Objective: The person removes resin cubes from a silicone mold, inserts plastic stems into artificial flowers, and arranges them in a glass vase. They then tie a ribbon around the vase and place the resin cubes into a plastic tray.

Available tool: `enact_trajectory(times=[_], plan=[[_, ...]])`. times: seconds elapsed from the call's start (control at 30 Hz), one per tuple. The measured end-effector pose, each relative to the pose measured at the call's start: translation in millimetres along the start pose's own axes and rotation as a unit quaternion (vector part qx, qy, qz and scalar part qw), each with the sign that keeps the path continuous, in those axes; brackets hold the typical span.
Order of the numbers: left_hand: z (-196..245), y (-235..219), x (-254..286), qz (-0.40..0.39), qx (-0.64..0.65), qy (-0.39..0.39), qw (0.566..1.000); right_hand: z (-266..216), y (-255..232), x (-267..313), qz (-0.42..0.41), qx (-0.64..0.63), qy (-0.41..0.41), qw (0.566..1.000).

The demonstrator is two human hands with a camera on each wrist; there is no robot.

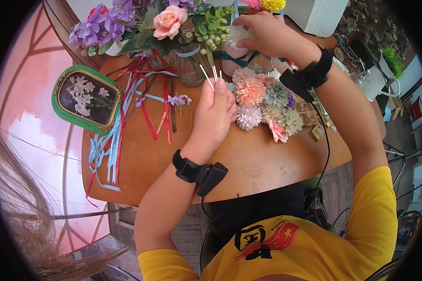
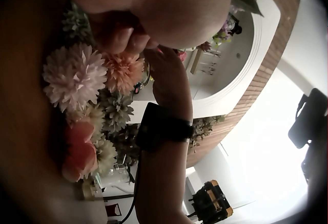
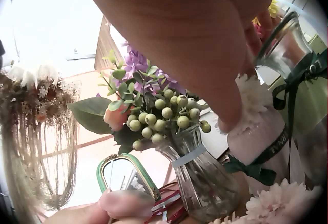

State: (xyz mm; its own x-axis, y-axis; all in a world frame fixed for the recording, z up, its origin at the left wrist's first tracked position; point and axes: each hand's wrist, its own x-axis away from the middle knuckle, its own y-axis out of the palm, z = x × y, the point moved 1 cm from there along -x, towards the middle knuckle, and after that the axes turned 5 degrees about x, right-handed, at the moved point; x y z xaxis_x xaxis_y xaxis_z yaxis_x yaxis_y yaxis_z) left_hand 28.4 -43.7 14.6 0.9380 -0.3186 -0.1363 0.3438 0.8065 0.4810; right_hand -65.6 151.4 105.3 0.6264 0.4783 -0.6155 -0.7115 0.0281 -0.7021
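Upright in my left hand (image 1: 213, 110) are several thin white sticks (image 1: 214, 72), pinched between thumb and curled fingers. My right hand (image 1: 272, 35) reaches to the back of the table, its thumb and fingers around a white flower (image 1: 236, 36). In the right wrist view that white flower (image 3: 253, 98) sits at the mouth of a pale pink vase (image 3: 259, 139) tied with a dark green ribbon (image 3: 253, 170). The thumb lies against the petals, and the other fingers are partly hidden behind the hand. Beside it stands a clear glass vase (image 3: 207, 188) with green berries (image 3: 166, 112).
Artificial flower heads (image 1: 253, 89) lie in a cluster right of the left hand. Red and blue ribbons (image 1: 115, 150) hang over the table's (image 1: 211, 164) left edge, near a green-framed flower picture (image 1: 87, 98). Purple flowers (image 1: 96, 30) and a peach rose (image 1: 170, 22) rise at the back left.
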Motion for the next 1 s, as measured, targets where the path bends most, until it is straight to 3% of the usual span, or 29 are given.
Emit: enact_trajectory(times=[0.1, 0.3, 0.4, 0.5, 0.53, 0.63, 0.67, 0.77, 0.8, 0.9, 1.0], plan=[[-1.6, -1.7, -0.9, -0.003, -0.001, -0.003, 1.0, 9.6, -2.1, -9.8, -0.057, -0.184, 0.038, 0.981], [-3.3, -3.5, -0.8, -0.009, 0.001, -0.014, 1.0, 18.9, 0.2, -12.6, -0.004, -0.168, 0.026, 0.985], [-2.7, -3.6, -1.1, -0.008, -0.01, -0.01, 1.0, 15.0, -33.9, -19.8, 0.035, -0.212, 0.115, 0.97], [-1.7, -4.8, -1.6, -0.005, -0.011, -0.008, 1.0, 11.9, -65.4, -16.8, 0.063, -0.332, 0.233, 0.912], [-1.9, -4.5, -1.7, -0.004, -0.009, -0.009, 1.0, 21.6, -65.8, -12.9, 0.1, -0.323, 0.184, 0.923], [0.3, -1.7, -0.2, -0.011, 0.002, -0.007, 1.0, 25.6, -89.5, 3.8, 0.045, -0.395, 0.28, 0.874], [-0.7, -2.4, 0.0, -0.022, 0.002, 0.0, 1.0, 18.9, -107.0, 12.4, 0.011, -0.471, 0.283, 0.835], [-2.3, -1.6, 1.4, -0.042, -0.03, 0.018, 0.998, 15.3, -112.6, 35.5, -0.014, -0.428, 0.267, 0.863], [0.3, 2.2, 3.1, -0.041, -0.06, 0.019, 0.997, 21.9, -101.9, 43.7, -0.025, -0.507, 0.221, 0.832], [2.9, 12.3, 9.5, -0.075, -0.096, -0.01, 0.993, -7.7, -112.3, 70.4, -0.068, -0.426, 0.204, 0.879], [3.9, 20.2, 18.2, -0.141, -0.097, -0.06, 0.983, -36.1, -104.8, 84.5, -0.01, -0.435, 0.177, 0.883]])
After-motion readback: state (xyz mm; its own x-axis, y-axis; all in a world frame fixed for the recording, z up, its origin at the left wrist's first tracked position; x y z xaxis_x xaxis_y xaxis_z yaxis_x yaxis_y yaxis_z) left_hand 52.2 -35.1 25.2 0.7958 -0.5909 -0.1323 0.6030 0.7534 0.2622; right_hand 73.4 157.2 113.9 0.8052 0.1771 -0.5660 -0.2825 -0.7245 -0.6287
